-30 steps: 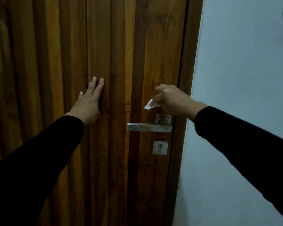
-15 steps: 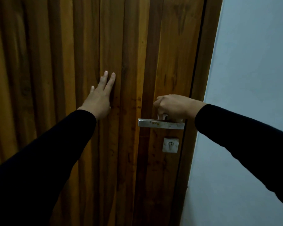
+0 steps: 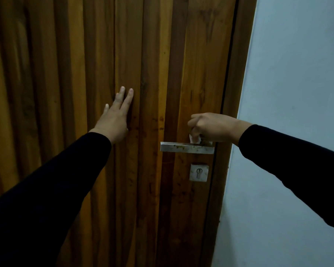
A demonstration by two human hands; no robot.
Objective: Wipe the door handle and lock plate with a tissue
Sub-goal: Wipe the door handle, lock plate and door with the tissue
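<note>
Step in hand: wiping the door handle (image 3: 187,147). Right hand (image 3: 210,127), fingers curled, pinches the tissue (image 3: 194,139) onto the handle's top. Left hand (image 3: 115,117) lies flat on the door (image 3: 191,64), left of the handle. Next: stroke along the handle, then the lock plate (image 3: 199,172) just below it.

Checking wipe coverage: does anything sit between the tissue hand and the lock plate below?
Only the door handle: the right hand holds the tissue on its top, and the lock plate lies uncovered directly beneath the lever.
</note>
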